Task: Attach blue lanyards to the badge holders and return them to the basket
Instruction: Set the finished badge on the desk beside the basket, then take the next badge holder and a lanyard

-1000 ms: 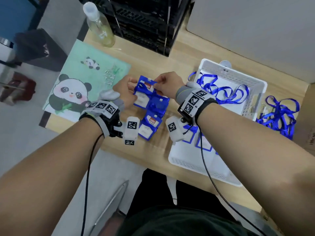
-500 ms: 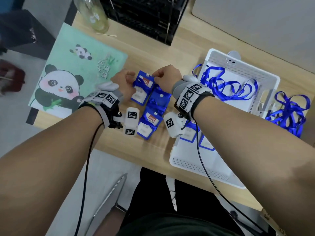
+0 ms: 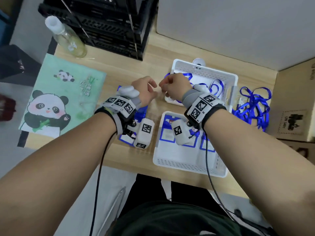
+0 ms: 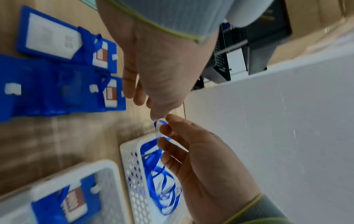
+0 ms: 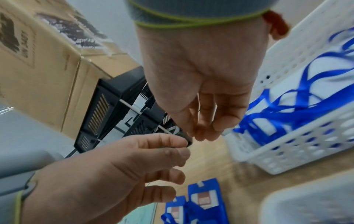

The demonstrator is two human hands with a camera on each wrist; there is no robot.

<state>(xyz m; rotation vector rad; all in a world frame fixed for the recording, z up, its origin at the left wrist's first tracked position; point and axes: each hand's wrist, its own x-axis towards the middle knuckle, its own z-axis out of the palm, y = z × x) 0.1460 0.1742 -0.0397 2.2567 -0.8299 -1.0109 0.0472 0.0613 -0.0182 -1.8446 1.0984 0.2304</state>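
My right hand [image 3: 166, 84] hovers over the near-left corner of the far white basket [image 3: 233, 82]. It pinches the end of a blue lanyard [image 4: 160, 126] whose ribbon trails down into that basket. My left hand [image 3: 150, 87] hangs close beside it with loosely curled fingers and holds nothing that I can see. Its thumb tip nearly meets the lanyard end. Several blue badge holders [image 4: 57, 72] lie on the table under my left wrist. More badge holders [image 3: 167, 133] lie in the near white basket [image 3: 187, 167].
A tangle of blue lanyards [image 3: 252, 106] lies on the table right of the baskets. At the left are a panda-print sheet [image 3: 56, 99] and a clear bottle [image 3: 68, 40]. A black crate [image 3: 109, 26] stands at the back and a cardboard box [image 3: 296, 106] at the right.
Both hands have let go of the badge holder on the table pile and moved right and up. The right hand now pinches a lanyard end from the far basket.
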